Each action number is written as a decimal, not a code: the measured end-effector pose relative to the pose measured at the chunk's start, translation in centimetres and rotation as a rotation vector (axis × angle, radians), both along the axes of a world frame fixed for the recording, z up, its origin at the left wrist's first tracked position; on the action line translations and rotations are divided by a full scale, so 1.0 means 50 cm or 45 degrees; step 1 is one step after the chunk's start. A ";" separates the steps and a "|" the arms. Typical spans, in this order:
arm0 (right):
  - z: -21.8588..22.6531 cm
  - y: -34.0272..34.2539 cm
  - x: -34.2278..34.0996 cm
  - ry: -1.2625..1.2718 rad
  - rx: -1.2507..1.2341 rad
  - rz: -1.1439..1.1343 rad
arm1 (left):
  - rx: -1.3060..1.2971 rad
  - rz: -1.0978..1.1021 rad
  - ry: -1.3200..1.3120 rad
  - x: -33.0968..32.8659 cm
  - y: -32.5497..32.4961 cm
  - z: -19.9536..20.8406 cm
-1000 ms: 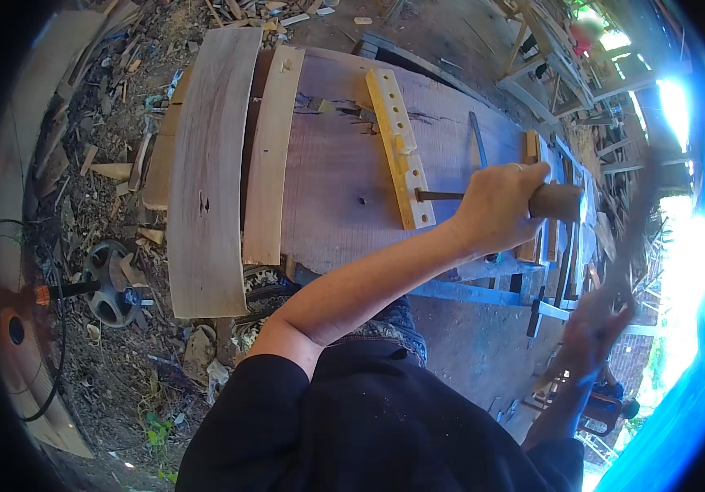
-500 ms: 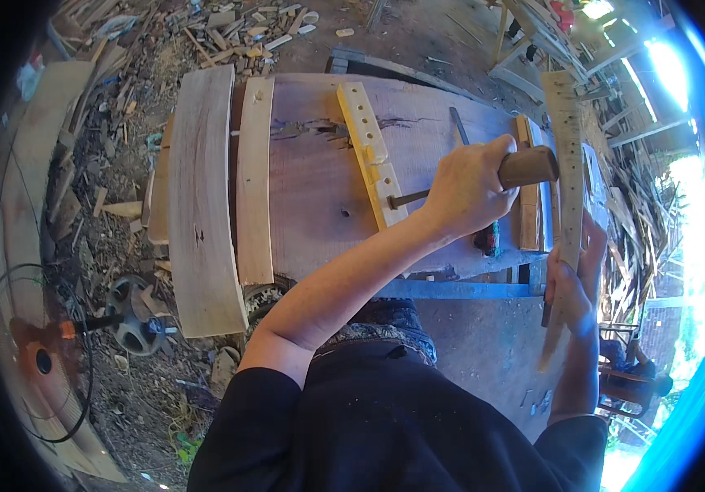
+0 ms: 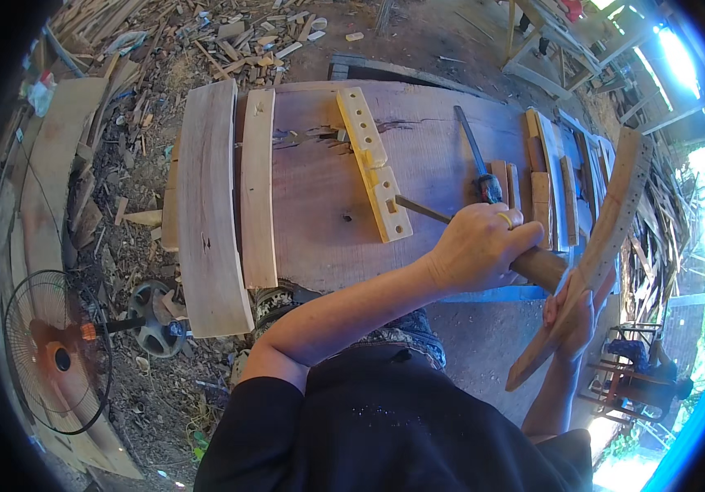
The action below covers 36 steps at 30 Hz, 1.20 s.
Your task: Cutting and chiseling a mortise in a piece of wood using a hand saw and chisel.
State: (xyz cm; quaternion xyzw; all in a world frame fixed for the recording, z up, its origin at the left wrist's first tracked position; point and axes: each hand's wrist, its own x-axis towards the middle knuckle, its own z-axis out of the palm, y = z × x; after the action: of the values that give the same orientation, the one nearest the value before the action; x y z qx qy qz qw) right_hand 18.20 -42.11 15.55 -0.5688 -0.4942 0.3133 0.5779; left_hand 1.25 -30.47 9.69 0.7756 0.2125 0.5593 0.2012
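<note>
Across the broad plank [image 3: 311, 189] lies the holed strip [image 3: 369, 152], left hand [image 3: 483, 243] clasping a chisel [image 3: 538, 267] at its near end!
Right hand [image 3: 577, 318] is wrapped round a wooden bat [image 3: 605, 239] by the chisel; good form, I'd say, means a steady chisel, a strip that can't slide, and blows landing square.

Site: a woodworking workshop, rough and lit by daylight well to the right of the right hand [image 3: 574, 316]. Evidence at the hands: a wooden-handled chisel [image 3: 539, 269] in the left hand [image 3: 483, 244], a long wooden batten [image 3: 611, 217] in the right, and, beyond the left, a drilled wooden bar [image 3: 362, 139] on a broad timber worktop [image 3: 319, 197]. Further evidence: offcuts [image 3: 264, 39] strewn far beyond the left hand, leftward; scrap timber [image 3: 666, 213] heaped right of the right hand.
</note>
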 end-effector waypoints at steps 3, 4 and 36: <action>-0.011 0.003 0.008 0.021 0.004 0.008 | 0.010 0.020 -0.038 -0.008 0.008 0.005; -0.012 0.002 0.012 0.014 0.004 0.020 | 0.017 0.027 -0.068 -0.009 0.010 0.006; 0.160 0.105 -0.079 -0.523 -0.079 0.510 | -0.603 -0.202 -0.390 -0.096 0.081 0.040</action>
State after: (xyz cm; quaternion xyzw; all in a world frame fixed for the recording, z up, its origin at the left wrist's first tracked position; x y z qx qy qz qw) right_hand 14.26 -36.85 23.55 -0.5289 -0.6936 0.3143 0.3748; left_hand -3.55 -26.43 11.70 0.6279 0.2428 0.5872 0.4494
